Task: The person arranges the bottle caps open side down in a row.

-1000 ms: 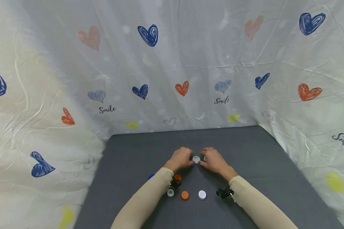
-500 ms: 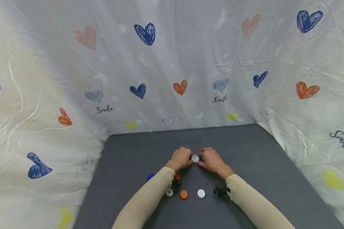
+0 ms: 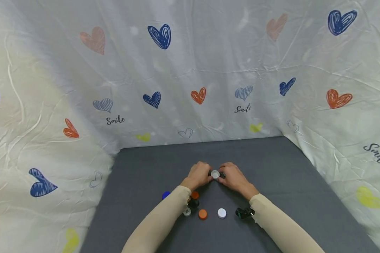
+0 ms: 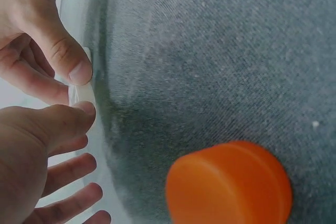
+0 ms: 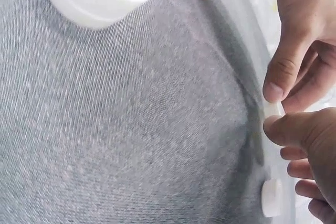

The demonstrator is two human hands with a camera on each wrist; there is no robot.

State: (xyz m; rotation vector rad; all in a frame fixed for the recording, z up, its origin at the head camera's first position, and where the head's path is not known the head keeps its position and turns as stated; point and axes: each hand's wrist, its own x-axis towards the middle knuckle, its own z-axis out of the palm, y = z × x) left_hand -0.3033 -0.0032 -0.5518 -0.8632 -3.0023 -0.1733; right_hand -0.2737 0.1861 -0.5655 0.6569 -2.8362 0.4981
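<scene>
Between my two hands, low over the grey cloth, is a small white bottle cap (image 3: 215,174) with a paler rim and greyish middle. My left hand (image 3: 200,174) pinches its left side between thumb and forefinger; in the left wrist view the other fingers are spread loosely. On the opposite side my right hand (image 3: 233,176) pinches the same cap (image 5: 272,109) with thumb and forefinger. Another white cap (image 5: 272,198) stands beneath the right hand's fingers in the right wrist view, mostly hidden from the head view.
Nearer me on the grey cloth (image 3: 259,232) lie a blue cap (image 3: 166,194), an orange cap (image 3: 194,195), a whitish cap (image 3: 187,212), another orange cap (image 3: 202,214) and a white cap (image 3: 222,213). The left sleeve (image 3: 163,214) partly covers some. A heart-printed curtain (image 3: 177,116) surrounds the table.
The right hand has moved slightly left, closer to the left hand, and covers the second white cap visible beside it earlier. Both hands stay on the pinched cap. The head view shifts slightly.
</scene>
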